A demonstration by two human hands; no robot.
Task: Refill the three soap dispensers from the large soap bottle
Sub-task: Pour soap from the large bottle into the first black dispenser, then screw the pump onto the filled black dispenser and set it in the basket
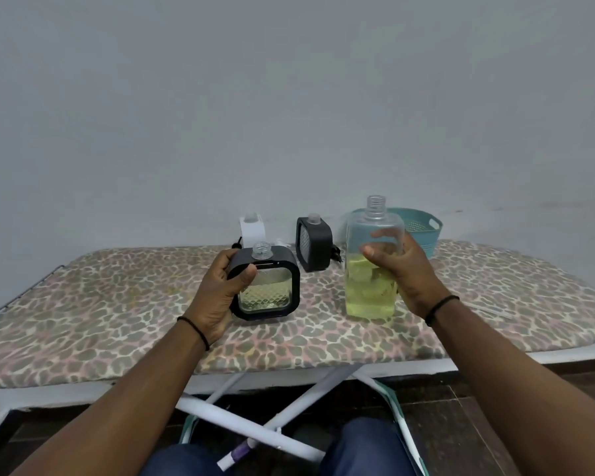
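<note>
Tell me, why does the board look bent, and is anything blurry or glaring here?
Head view: the wide lens bows the ironing board; light is soft and even, without harsh glare; the large soap bottle in the right hand and the dispenser in the left hand look slightly soft.

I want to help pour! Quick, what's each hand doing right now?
Left hand: holding the black soap dispenser.
Right hand: holding the large soap bottle.

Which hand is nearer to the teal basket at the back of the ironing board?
The right. The right hand grips the large soap bottle just in front of the teal basket. The left hand holds a black soap dispenser farther to the left.
</note>
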